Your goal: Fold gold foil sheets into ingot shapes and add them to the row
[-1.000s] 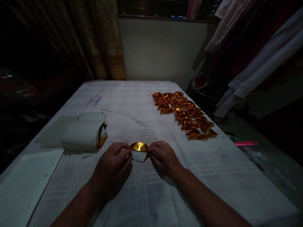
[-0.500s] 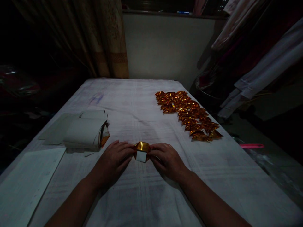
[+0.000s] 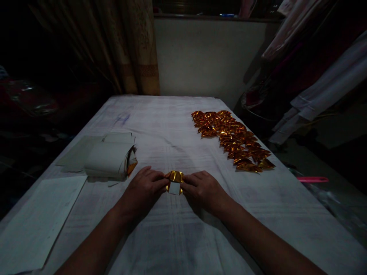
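Your left hand [image 3: 145, 188] and right hand [image 3: 203, 188] pinch the small gold foil piece [image 3: 175, 181] between their fingertips, one at each end. It lies low on the white cloth [image 3: 177, 137], midway between both hands, directly before you.

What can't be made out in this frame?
- Head view: fingertips of left hand and right hand hide the side edges of the gold foil paper.
- Stack of sheets: count unreadable, too dim.
- Folded gold pieces: overlapping, uncountable.
- Pink object: dark, unidentifiable.
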The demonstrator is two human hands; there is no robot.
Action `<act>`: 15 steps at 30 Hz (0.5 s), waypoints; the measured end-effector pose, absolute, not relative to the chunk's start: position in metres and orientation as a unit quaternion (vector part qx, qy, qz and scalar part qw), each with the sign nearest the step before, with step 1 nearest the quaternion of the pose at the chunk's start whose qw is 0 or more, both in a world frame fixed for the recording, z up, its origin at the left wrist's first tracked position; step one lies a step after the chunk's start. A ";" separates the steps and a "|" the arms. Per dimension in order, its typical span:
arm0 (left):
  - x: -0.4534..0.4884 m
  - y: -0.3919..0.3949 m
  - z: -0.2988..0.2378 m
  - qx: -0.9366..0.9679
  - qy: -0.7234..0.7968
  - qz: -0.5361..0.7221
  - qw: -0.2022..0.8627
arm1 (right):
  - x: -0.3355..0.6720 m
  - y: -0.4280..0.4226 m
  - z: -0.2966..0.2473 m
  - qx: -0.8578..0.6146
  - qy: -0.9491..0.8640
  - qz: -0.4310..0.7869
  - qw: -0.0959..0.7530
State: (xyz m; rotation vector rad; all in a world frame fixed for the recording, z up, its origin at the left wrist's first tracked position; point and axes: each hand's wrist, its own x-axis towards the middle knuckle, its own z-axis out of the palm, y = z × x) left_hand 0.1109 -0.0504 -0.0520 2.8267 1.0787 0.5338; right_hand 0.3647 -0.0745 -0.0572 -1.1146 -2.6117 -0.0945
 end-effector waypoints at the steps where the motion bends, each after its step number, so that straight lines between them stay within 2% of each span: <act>1: 0.112 -0.051 -0.052 0.920 0.351 0.174 0.024 | 0.364 -0.074 -0.057 -0.383 -0.911 -0.041 0.146; 8: 0.112 -0.053 -0.046 0.924 0.350 0.153 0.035 | 0.364 -0.074 -0.070 -0.359 -0.906 -0.103 0.201; 15: 0.112 -0.056 -0.046 0.925 0.348 0.150 0.029 | 0.361 -0.074 -0.063 -0.404 -0.896 -0.027 0.183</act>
